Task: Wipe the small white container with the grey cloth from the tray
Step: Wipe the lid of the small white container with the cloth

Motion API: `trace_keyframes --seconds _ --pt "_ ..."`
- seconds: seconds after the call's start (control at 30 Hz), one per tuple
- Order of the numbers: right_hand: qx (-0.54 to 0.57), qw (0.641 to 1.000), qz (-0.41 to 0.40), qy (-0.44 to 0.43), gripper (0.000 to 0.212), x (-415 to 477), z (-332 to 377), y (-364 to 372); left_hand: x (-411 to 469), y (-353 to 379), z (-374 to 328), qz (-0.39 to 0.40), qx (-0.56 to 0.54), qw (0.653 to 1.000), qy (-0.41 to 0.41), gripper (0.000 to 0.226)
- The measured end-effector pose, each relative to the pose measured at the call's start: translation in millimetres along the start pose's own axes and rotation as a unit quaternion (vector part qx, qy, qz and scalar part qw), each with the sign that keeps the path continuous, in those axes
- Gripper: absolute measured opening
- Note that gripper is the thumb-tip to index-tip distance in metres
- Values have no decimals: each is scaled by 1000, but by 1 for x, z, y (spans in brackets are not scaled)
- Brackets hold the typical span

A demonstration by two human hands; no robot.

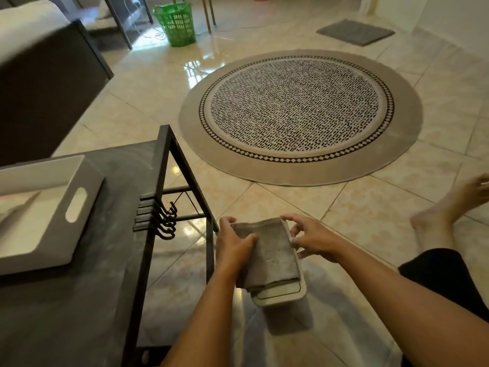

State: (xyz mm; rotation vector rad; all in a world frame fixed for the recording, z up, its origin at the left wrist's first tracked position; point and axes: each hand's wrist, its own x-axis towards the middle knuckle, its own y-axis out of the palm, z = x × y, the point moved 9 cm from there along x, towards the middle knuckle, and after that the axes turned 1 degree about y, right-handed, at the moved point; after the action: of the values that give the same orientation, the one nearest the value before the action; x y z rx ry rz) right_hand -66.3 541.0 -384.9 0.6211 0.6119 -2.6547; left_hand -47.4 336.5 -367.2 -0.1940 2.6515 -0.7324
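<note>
A folded grey cloth (267,252) lies over the top of the small white container (283,294), which is held above the tiled floor. Only the container's near end and right rim show from under the cloth. My left hand (232,245) grips the cloth and the container's left side, thumb pressed on the cloth. On the right, my right hand (312,239) pinches the container's edge beside the cloth with bent fingers. The white tray (76,205) with a slot handle rests on the dark table at the left.
The dark table (111,274) with a black metal frame and several hooks (164,221) stands close on the left. A round patterned rug (299,115) lies ahead on the floor. A green basket (176,22) and a grey mat (354,31) are far off. A bare leg (444,210) stretches out at right.
</note>
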Motion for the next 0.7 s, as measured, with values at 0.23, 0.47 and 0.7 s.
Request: trace_keyframes --seconds 0.23,0.47,0.7 --pt "11 1000 9 -8 69 4 4 3 -29 43 -32 20 318 904 285 77" --pt "15 1000 7 -5 65 8 1 7 -28 66 -6 88 342 892 281 74" --pt "11 1000 2 -6 61 8 -1 7 -29 66 -12 69 389 869 299 67"
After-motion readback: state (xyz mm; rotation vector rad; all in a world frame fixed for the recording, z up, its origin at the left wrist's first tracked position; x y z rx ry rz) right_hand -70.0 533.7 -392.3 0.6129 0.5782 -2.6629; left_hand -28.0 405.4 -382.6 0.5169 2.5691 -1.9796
